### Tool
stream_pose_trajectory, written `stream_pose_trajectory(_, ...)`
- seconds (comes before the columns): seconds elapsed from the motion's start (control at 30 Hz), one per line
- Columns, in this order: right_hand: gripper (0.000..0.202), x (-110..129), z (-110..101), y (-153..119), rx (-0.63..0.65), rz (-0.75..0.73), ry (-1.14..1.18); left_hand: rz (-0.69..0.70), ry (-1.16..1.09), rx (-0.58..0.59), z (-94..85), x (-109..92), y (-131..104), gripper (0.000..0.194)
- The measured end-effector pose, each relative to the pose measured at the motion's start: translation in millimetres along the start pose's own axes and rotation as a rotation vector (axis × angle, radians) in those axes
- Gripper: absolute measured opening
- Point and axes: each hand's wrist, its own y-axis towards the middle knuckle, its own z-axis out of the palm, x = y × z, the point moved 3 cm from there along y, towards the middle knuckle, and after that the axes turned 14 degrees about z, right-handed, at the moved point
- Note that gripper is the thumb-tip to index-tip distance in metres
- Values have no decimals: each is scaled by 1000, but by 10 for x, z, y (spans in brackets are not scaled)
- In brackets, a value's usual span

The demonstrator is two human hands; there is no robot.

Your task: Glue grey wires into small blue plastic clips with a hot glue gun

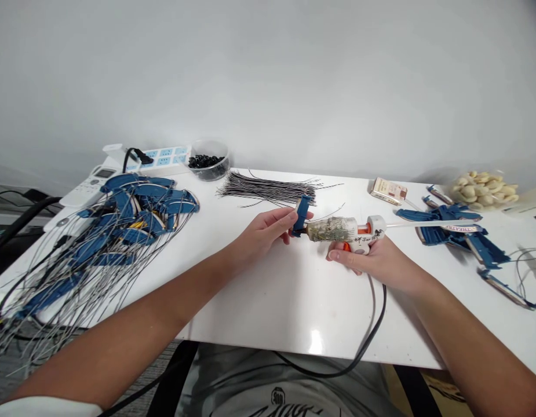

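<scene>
Between the thumb and fingers of my left hand (272, 226) is a small blue plastic part (302, 214), held upright above the table. My right hand (367, 260) is wrapped round the handle of a white hot glue gun (346, 230), whose barrel is crusted with yellowish residue. The gun points left, and its nozzle tip meets the lower end of the blue part; whether glue is flowing cannot be made out. A long translucent glue stick (433, 223) juts from the gun's back. My right fingers lie near the orange trigger.
Blue parts with trailing wires (137, 217) are heaped at left, beside a power strip (163, 159). Behind my hands lie a clear tub of black pieces (209, 162) and a wire bundle (268, 188). More blue parts (459, 231), a small box (388, 191) and a bag of cream-coloured pieces (485, 190) are at right.
</scene>
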Motion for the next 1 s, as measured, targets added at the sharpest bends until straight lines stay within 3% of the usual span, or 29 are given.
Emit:
stream_pose_trajectory(0.43,36,-26,-18,0,-34,-18,-146,-6,12,6,22,-23,-12,45)
stream_pose_trajectory(1.0,20,12,-16,1,-59,-59,-168,12,-20,16,16,-44,-13,42)
